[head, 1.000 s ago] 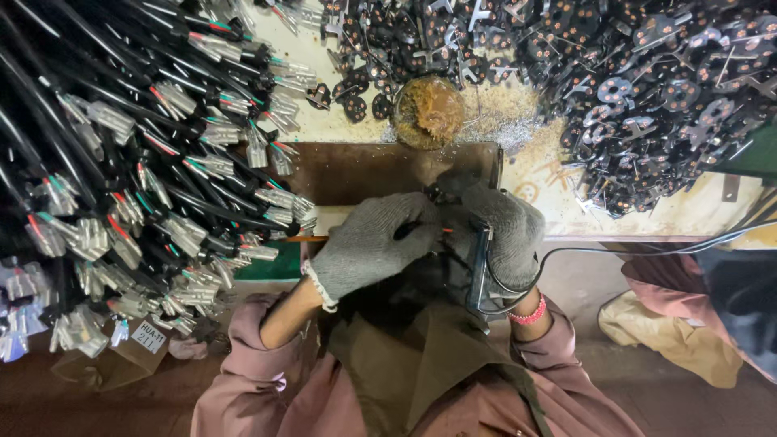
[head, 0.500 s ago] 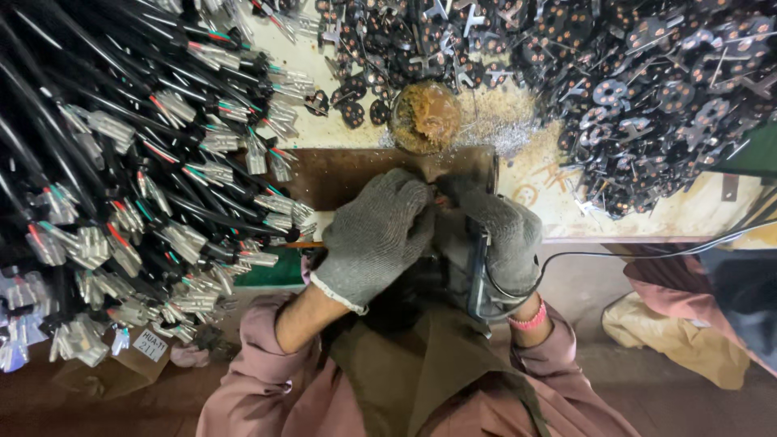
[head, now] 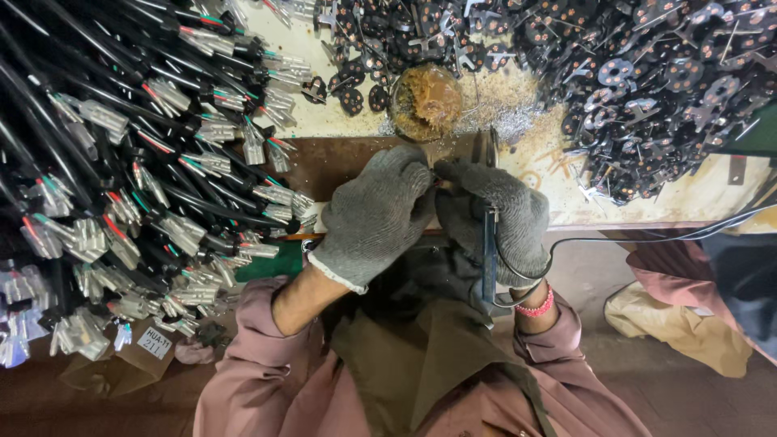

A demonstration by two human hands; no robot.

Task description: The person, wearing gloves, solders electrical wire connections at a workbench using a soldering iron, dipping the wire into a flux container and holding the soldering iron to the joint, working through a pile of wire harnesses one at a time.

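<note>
Both my hands wear grey knit gloves and meet over a brown metal plate (head: 340,162) at the bench edge. My left hand (head: 376,214) is closed, its fingertips pinching something small that the gloves hide. My right hand (head: 498,218) grips a blue-handled tool (head: 489,251) whose shaft runs down past my wrist, with a thin black cord (head: 631,239) leading off to the right. The two sets of fingertips touch just below a round tin of brownish paste (head: 426,101).
A large bundle of black cables with metal terminals and coloured wire ends (head: 137,178) fills the left side. Heaps of small black round parts with metal prongs (head: 647,81) cover the bench top right. Metal filings lie around the tin. A tan bag (head: 680,324) sits lower right.
Both hands have shifted slightly up toward the tin, and the left hand has closed in tighter against the right fingertips.
</note>
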